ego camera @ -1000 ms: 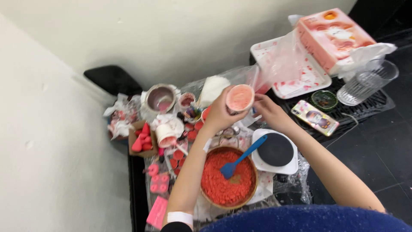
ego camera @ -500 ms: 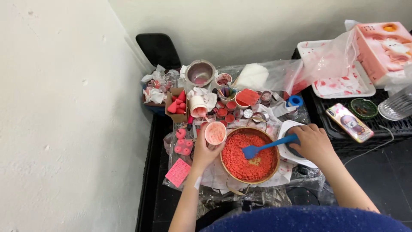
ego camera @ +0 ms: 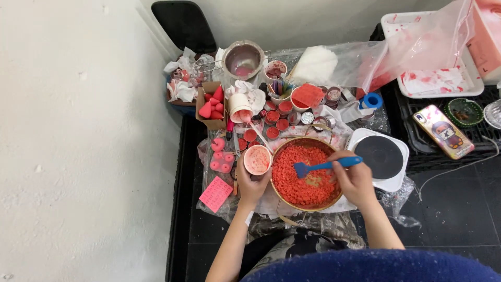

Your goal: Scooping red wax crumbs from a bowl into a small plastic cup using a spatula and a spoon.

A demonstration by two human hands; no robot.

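Since half a second ago, both hands sit almost where they were; the camera came closer and the blue spatula now dips deeper into the bowl. Left hand point(ego camera: 251, 184) has its grip clamped around a small round cup with pale pink residue inside point(ego camera: 257, 159), held upright just beside the bowl, at its nine o'clock. Right hand point(ego camera: 357, 179) has its grip closed on the handle of the blue silicone spatula point(ego camera: 323, 165), whose flat head lies in the red crumbly material. This material fills the round bowl with a golden rim point(ego camera: 308, 206), which stands on the surface on crumpled plastic sheet.

At the bowl's three o'clock stands a white square hot plate with a black round top point(ego camera: 380, 156). At twelve o'clock many small round pots with red filling point(ego camera: 276, 116) crowd together, and a pink sticky note point(ego camera: 215, 194) lies at eight o'clock.

I judge that crumbs may fall between bowl and cup, because the cup mouth is narrow and the spatula head is wide. A push on the bowl rim could also tip it on the uneven plastic.
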